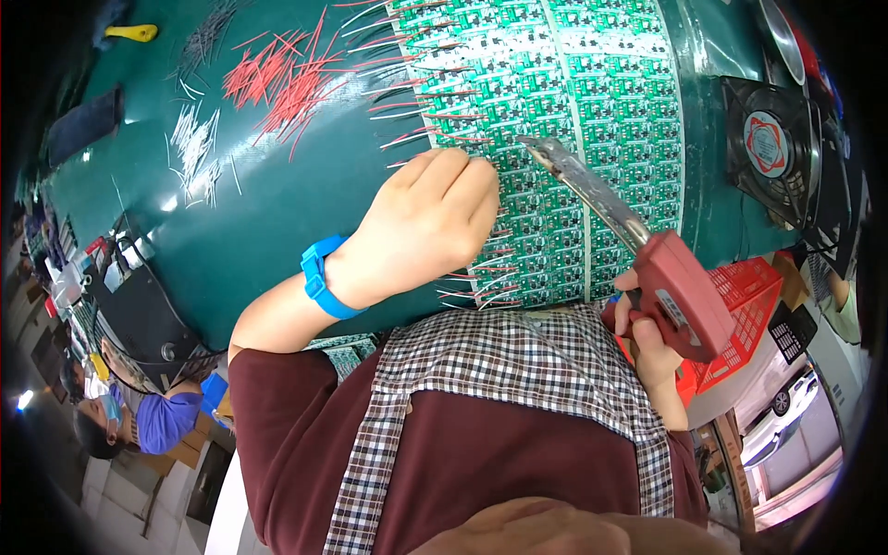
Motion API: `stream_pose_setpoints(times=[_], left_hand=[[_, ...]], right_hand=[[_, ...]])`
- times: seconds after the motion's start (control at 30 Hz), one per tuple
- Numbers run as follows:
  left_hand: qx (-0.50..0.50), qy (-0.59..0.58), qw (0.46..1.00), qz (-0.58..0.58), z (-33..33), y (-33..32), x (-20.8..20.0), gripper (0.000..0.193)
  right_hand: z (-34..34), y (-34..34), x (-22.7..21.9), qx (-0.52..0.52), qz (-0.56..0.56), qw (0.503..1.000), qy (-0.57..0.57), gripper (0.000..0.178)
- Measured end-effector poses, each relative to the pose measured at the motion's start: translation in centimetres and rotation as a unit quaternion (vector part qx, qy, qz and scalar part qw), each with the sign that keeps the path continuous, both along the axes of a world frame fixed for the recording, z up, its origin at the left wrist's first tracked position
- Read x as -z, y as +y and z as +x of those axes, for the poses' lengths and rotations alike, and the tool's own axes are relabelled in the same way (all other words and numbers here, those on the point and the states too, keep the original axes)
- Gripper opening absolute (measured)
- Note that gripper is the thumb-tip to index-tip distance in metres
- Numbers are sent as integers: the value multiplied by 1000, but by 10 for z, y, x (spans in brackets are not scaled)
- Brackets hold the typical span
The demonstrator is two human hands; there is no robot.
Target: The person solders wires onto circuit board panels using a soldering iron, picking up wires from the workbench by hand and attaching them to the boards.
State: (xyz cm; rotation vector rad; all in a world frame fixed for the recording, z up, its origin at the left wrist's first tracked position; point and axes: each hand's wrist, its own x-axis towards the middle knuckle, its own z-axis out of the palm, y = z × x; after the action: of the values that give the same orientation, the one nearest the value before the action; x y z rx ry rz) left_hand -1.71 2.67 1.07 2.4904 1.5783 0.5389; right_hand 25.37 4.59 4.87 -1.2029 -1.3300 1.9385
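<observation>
The left hand (pixel 421 208) is curled, knuckles up, over the boards; its fingertips are hidden, so I cannot tell whether they pinch a wire. The right hand (pixel 652 344) is wrapped round the tool's handle near the worktop's near edge.

The broad, glossy dark-green worktop (pixel 268 208) carries a large sheet of green-and-white printed circuit boards (pixel 629 139), reaching from the near edge toward the far one. The red pistol-shaped soldering iron (pixel 680 296) slants over this sheet, its narrow metal tip (pixel 529 141) just beside the left fingers; whether it touches a board is unclear. Toward the worktop's far left corner lie a loose heap of thin red wires (pixel 296 97) and a smaller one of white wires (pixel 192 153). More thin wires fringe the sheet's left edge.

To do this well, I would steady each wire close to its end, hold fingertips clear of the probably hot tip, touch only one pad briefly, and let the joint set before letting go.
</observation>
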Motion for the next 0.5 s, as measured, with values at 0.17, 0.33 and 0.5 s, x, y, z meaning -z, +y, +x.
stream_pose_setpoints(times=[0.17, 0.33, 0.5], left_hand=[[-7, -5, 1000, 1, 1, -5, -1, 26], [-18, -25, 999, 8, 0, -2, 1, 28], [-52, -84, 995, 30, -8, 6, -2, 31]], right_hand=[[0, 1, 6, -18, -14, 1000, 12, 48], [0, 0, 10, -25, 3, 999, -24, 49], [-2, 0, 8, 9, -52, 999, 13, 54]])
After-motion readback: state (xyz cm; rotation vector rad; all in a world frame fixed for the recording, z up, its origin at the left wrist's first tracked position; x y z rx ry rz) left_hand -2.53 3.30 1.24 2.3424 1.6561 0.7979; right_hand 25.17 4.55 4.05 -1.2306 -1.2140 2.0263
